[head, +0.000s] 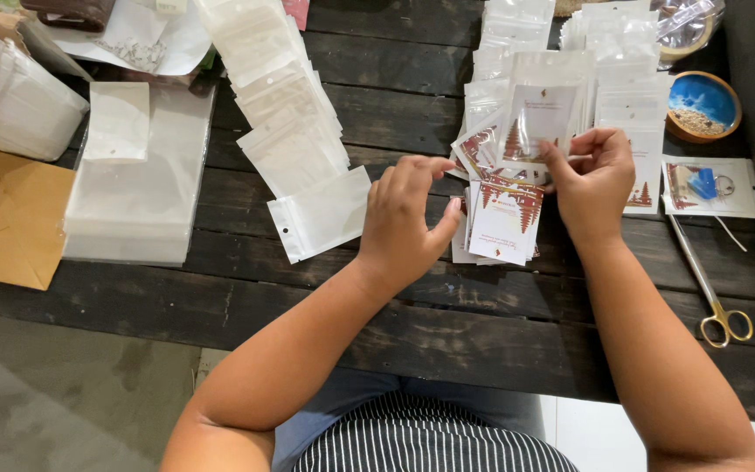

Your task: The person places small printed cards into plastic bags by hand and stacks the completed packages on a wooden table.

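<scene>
Between the two hands, at mid-table: one clear zip pouch [537,118] holding a white printed card with a red tree-like motif, held upright over the dark plank table [412,114].

Right hand [594,179]: pinching the pouch's lower right corner between thumb and fingertips; grasp firm.

Left hand [405,218]: fingers curled down, thumb out, resting on or just above the card pile; whether it grips a card cannot be told.

Card pile [504,218]: loose printed cards, same red motif, fanned untidily just below the pouch and touching the left hand. Not yet bagged.

Filled pouches [609,61]: overlapping rows behind and to the right of the held pouch, each with a card inside. These read as the finished share.

Empty pouches [286,122]: a long slanting row left of the hands, plus a flat stack [141,188] further left. Judged as stock still to be filled; a fair amount is done, and much remains.

Periphery, right: scissors [709,293] with gold handles lying flat; a round bowl [703,107] with blue inside; a pouch containing a small blue item [708,185]. Periphery, left: a brown envelope [6,214] at the table edge.
</scene>
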